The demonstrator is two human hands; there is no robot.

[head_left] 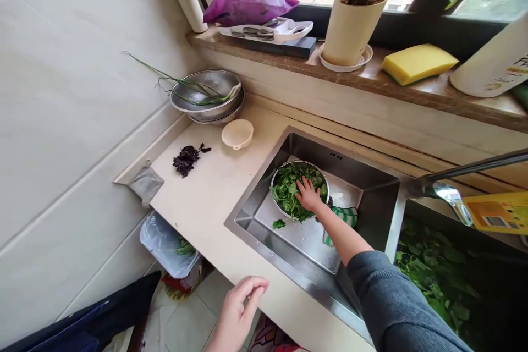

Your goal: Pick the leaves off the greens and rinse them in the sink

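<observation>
My right hand [308,196] lies with fingers spread on leafy greens [284,187] heaped in a round metal colander or bowl [274,204]. This vessel stands in the left basin of the steel sink [258,239]. A loose leaf [279,224] lies on the basin floor in front of it. Partly under my right forearm is a green-and-white striped cloth [345,215]. Over the counter's front edge, my left hand [241,308] is closed, thumb against forefinger, with nothing visible in it.
More greens [433,264] fill the right basin, beside the faucet [451,198]. On the counter [210,198] are dark shreds [187,160], a small cream bowl [237,134] and stacked strainers [206,113] holding scallions [206,91]. A bagged bin [167,242] stands below; a yellow sponge [419,63] sits on the sill.
</observation>
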